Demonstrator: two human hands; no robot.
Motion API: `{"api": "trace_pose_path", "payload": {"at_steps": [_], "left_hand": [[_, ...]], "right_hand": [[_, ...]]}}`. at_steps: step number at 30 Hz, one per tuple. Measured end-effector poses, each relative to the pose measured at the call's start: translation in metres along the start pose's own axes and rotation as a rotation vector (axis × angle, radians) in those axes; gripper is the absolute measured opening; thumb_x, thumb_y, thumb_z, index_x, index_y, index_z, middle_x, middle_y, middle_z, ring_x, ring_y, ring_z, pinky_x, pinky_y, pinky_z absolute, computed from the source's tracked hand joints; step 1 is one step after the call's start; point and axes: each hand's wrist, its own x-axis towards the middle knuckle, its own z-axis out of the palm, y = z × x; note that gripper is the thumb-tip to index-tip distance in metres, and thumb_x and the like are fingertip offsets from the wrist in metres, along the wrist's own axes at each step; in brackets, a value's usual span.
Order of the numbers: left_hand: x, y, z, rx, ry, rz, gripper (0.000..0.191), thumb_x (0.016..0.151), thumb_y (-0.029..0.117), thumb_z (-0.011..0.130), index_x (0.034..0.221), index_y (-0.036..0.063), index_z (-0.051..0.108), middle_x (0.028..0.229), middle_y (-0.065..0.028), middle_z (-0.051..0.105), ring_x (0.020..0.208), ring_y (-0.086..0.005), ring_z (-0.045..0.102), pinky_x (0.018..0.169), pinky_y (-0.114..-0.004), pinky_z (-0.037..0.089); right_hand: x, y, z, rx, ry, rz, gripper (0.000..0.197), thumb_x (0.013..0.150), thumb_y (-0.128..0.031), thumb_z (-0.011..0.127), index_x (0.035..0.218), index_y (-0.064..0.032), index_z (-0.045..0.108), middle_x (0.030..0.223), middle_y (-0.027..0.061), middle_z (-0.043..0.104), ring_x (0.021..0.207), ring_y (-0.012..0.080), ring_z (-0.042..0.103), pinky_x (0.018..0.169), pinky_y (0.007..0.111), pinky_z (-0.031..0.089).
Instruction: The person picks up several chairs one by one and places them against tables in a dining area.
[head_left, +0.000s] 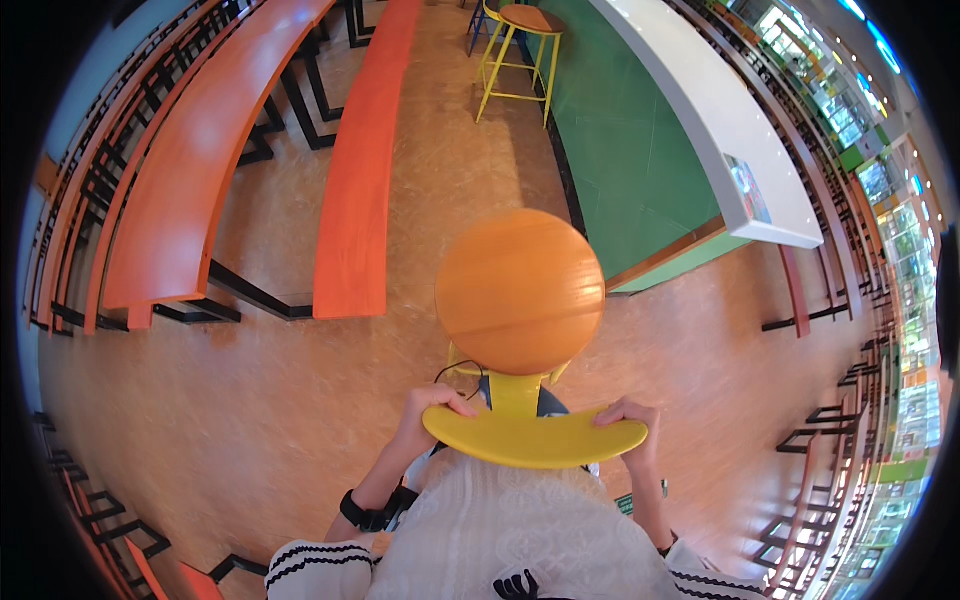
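A bar stool with a round wooden seat (520, 292) and a yellow metal backrest (534, 442) stands right in front of me. My left hand (439, 409) grips the backrest's left end, the thumb over its upper edge. At the right end, my right hand (630, 421) holds the same backrest in a like way. The seat lies beyond the backrest and hides most of the yellow legs. A thin dark cord (459, 367) loops beside the stem that joins seat and backrest.
Ahead on the left run an orange bench (360, 195) and a long orange table (202, 165) on black metal legs. To the right stands a green-sided counter (637, 150) with a white top (720, 112). Another yellow-legged stool (531, 20) is beside it, farther off.
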Motion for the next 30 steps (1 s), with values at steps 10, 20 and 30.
{"api": "trace_pose_path", "payload": {"at_steps": [10, 20, 30], "left_hand": [[0.126, 0.014, 0.025, 0.094, 0.008, -0.045, 0.003, 0.066, -0.004, 0.060, 0.067, -0.0004, 0.060, 0.070, -0.0118, 0.063, 0.066, -0.0173, 0.062, 0.061, -0.025, 0.048], [0.235, 0.032, 0.066, 0.185, -0.008, -0.038, 0.004, 0.067, -0.004, 0.060, 0.065, -0.0001, 0.059, 0.068, -0.0107, 0.062, 0.067, -0.0180, 0.062, 0.060, -0.025, 0.048], [0.338, 0.036, 0.060, 0.302, -0.215, -0.072, 0.005, 0.067, -0.002, 0.060, 0.062, -0.0015, 0.057, 0.069, -0.0123, 0.062, 0.068, -0.0176, 0.062, 0.060, -0.024, 0.048]], "right_hand": [[0.111, 0.045, -0.050, 0.077, -0.013, 0.016, 0.010, 0.061, 0.009, 0.058, 0.063, 0.0009, 0.062, 0.066, 0.0097, 0.061, 0.063, 0.0170, 0.059, 0.057, 0.024, 0.045], [0.199, 0.073, -0.103, 0.158, -0.022, -0.002, 0.012, 0.058, 0.011, 0.057, 0.064, 0.0012, 0.062, 0.068, 0.0104, 0.061, 0.065, 0.0190, 0.059, 0.060, 0.025, 0.045], [0.240, 0.094, -0.107, 0.251, 0.106, 0.083, 0.012, 0.060, 0.011, 0.056, 0.067, 0.0029, 0.062, 0.070, 0.0114, 0.062, 0.067, 0.0179, 0.059, 0.061, 0.025, 0.046]]}}
